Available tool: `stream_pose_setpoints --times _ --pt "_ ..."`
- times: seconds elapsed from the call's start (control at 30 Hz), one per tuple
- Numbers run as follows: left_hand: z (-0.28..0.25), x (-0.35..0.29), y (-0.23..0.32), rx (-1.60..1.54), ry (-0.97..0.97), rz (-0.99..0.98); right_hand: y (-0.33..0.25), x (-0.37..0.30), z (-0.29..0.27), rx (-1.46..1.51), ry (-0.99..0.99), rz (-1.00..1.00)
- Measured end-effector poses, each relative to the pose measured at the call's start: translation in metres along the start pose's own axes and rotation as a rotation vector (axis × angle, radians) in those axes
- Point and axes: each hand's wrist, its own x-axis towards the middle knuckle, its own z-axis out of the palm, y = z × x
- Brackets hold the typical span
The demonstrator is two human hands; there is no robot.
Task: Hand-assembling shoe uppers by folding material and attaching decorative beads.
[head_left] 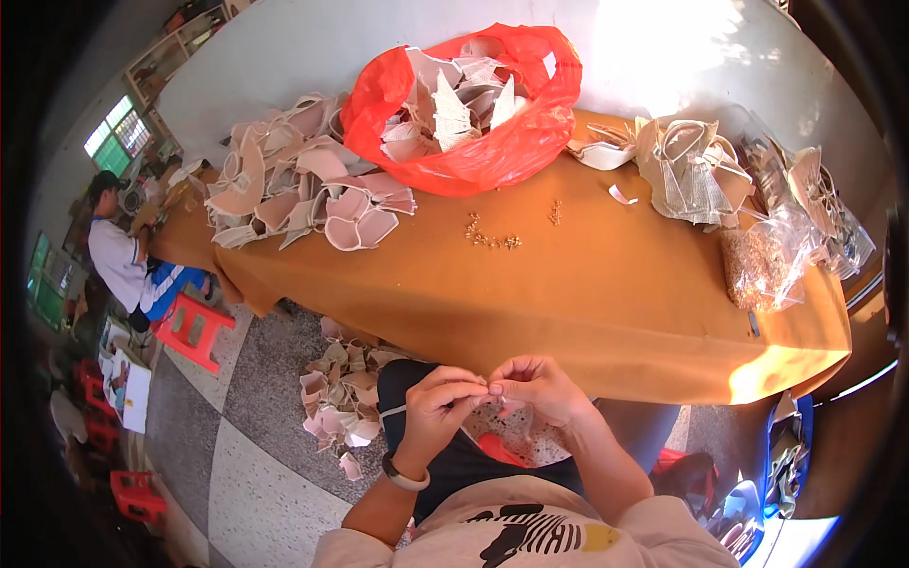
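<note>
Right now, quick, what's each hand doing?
Left hand: closed in a pinch; too small to tell what's held.
Right hand: closed in a pinch too; held thing unclear.

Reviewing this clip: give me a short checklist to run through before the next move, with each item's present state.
1. Both hands in view: ok. The left hand and right hand meet at the fingertips above the lap.
2. Item between the fingertips identifiable: cannot tell; too small and partly hidden.
3. Small gold bits on the tablecloth: ok, in loose clusters beyond the hands.
4. Red bag open at the top: ok, pale pieces showing inside.
5. Floor free of loose pieces: not ok, a pile lies there.
6. Clear bag sealed: cannot tell.
</note>
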Motion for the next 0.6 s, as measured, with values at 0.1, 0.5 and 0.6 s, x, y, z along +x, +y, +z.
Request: stream_pose_setpoints --times 0.1,0.5,0.6 --pt "-0.005 0.005 0.007 0.137 -0.106 0.134 -0.004 -0.006 0.001 0.001 -0.047 0.022" --pt "-0.001 0.003 -0.006 0.056 -0.262 -0.113 0.008 -0.011 0.000 -0.293 0.048 -0.231" --pt "0.005 -0.002 -0.012 -0.143 -0.160 -0.256 0.011 -0.011 0.008 -0.750 0.233 -0.406"
